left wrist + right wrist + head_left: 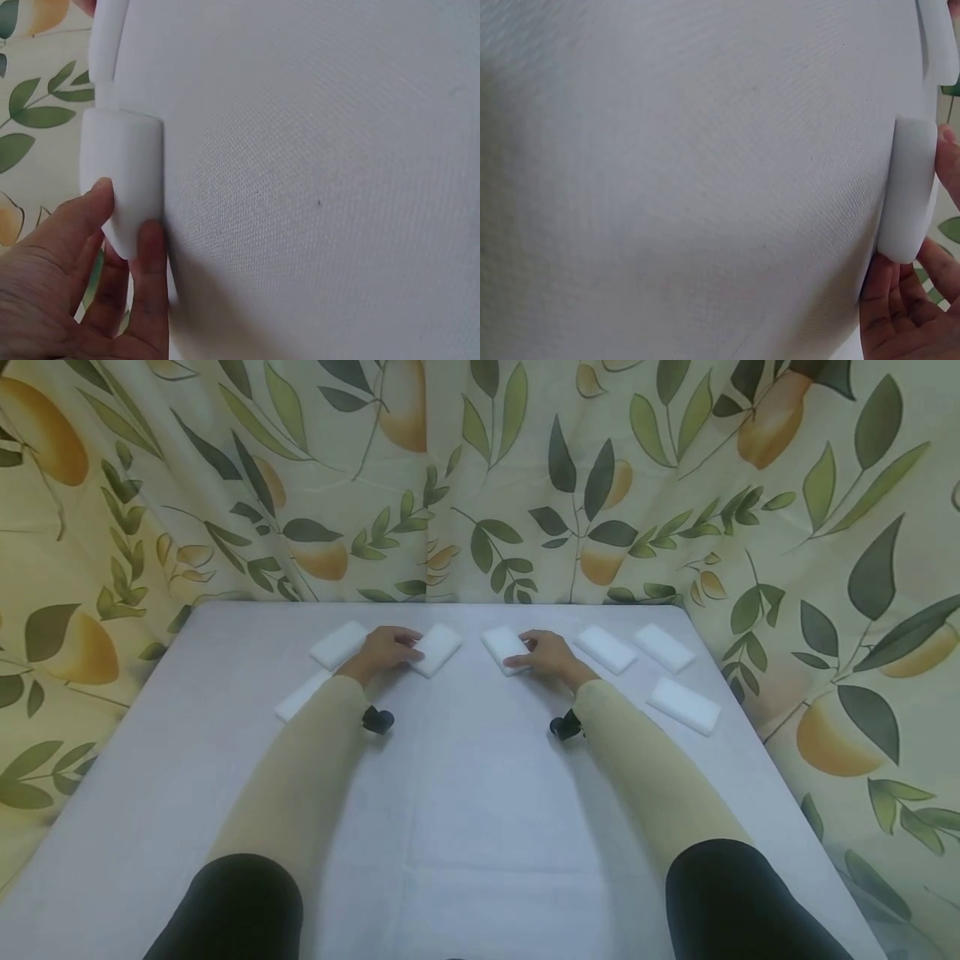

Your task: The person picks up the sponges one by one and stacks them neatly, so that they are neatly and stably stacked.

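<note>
A patterned curtain (480,477) of leaves and orange fruit hangs beyond both hands, and a table under a white cloth (480,793) spreads below them. Two pale sleeves (300,777) with dark upper parts run back from the grips toward the person. The left hand (386,652) pinches one end of a white block (124,176) between thumb and fingers, the block lying to the hand's right; the right hand (551,656) likewise pinches another white block (907,187), which lies to its left. The two held blocks are apart, with cloth between them. Five loose blocks (684,705) flank the grips: two left of the left hand, one partly hidden by the sleeve, and three right of the right hand. Small black devices (378,721) sit at each wrist, just behind the grips.
</note>
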A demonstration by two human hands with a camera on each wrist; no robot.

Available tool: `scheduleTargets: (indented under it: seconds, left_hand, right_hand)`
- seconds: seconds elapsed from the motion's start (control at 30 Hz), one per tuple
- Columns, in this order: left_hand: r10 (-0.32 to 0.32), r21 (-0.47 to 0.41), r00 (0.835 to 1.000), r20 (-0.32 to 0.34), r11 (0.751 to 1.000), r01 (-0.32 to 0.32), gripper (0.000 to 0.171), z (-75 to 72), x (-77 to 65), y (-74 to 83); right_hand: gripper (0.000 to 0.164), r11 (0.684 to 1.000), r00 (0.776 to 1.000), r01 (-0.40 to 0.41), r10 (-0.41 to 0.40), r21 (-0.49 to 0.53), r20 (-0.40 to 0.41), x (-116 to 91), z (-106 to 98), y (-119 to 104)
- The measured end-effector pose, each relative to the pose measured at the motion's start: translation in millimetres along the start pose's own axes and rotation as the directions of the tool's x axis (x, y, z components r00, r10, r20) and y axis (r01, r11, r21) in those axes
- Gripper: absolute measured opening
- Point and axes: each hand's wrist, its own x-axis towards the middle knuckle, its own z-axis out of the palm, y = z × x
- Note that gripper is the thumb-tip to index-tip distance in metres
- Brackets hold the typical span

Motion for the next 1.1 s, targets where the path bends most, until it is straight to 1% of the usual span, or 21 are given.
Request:
scheduleTargets:
  seconds: [0.13,0.3,0.37,0.53,0.67,0.77,0.87,1.03,1.1]
  left_hand:
    - [-0.01,-0.015,1.0,0.002,1.0,0.01,0.05,-2.3,-1.7,-0.1]
    - [-0.038,-0.034,0.999,0.014,0.999,0.039,0.05,-3.2,2.2,-3.5]
    - [-0.053,-0.058,0.998,0.021,0.997,0.055,0.05,-3.5,2.9,-4.5]
    - [-0.038,-0.129,0.998,0.04,0.991,0.043,0.05,-3.6,1.0,-6.3]
    - [-0.008,-0.15,0.998,0.059,0.989,0.016,0.049,-4.0,-1.8,-6.7]
    - [-0.006,-0.156,0.997,0.076,0.988,0.018,0.049,-4.6,-3.7,-5.2]
    - [-0.012,-0.155,0.994,0.111,0.987,0.03,0.05,-5.4,-5.7,-2.4]
    - [-0.032,-0.097,0.984,0.174,0.994,0.05,0.052,-5.5,-7.5,0.3]
    - [-0.029,-0.078,0.981,0.194,0.996,0.044,0.053,-5.3,-7.8,0.2]
  right_hand:
    - [0.079,1.0,1.0,0.006,-0.006,-0.002,0.008,-1.4,-1.3,-1.2]
    - [0.08,1.0,1.0,0.006,-0.006,-0.015,0.015,0.5,-1.6,-0.4]
    - [0.08,1.0,1.0,0.004,-0.004,-0.015,0.019,1.4,-1.6,0.1]
    - [0.08,1.0,1.0,0.004,-0.003,-0.019,0.019,2.6,-1.1,1.7]
    - [0.08,1.0,1.0,-0.006,0.006,-0.018,0.016,1.8,-1.6,1.6]
    - [0.08,1.0,1.0,-0.009,0.009,-0.02,0.015,1.4,-1.8,0.8]
    - [0.08,1.0,1.0,-0.011,0.011,-0.024,0.017,1.6,-1.7,0.2]
    - [0.081,1.0,1.0,-0.019,0.02,-0.02,0.02,1.8,-1.7,0.6]
    - [0.081,1.0,1.0,-0.022,0.023,-0.017,0.022,2.3,-1.8,1.3]
